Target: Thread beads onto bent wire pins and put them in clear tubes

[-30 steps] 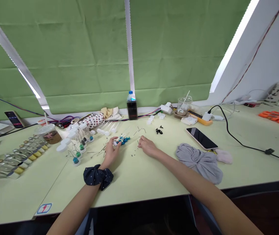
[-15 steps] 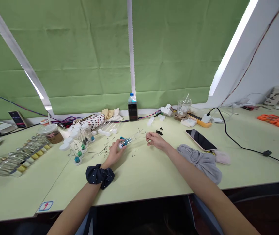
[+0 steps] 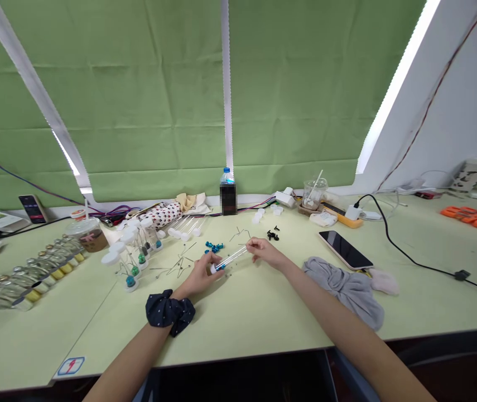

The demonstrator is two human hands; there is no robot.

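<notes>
My left hand (image 3: 203,274) is closed around the white-capped end of a clear tube (image 3: 233,257), which lies slanted up to the right. A small blue piece shows inside near the cap. My right hand (image 3: 266,252) is pinched at the tube's far end; what its fingertips hold, if anything, is too small to make out. Just beyond the tube lies a little pile of blue pieces (image 3: 214,246). Bent metal wires (image 3: 178,264) are scattered left of my left hand, and more thin wires (image 3: 240,233) lie behind the tube. Small black pieces (image 3: 273,235) sit beyond my right hand.
White-capped tubes with coloured pieces (image 3: 130,281) stand at left, beside a row of glass bottles (image 3: 33,274). Further clear tubes (image 3: 188,226) lie at the back near a water bottle (image 3: 229,198). A phone (image 3: 345,249) and grey cloth (image 3: 342,287) are at right.
My right hand has come up to the tube's far end, where a gap was before. The tube has shifted nearer me, away from the blue pile. The view has tilted slightly.
</notes>
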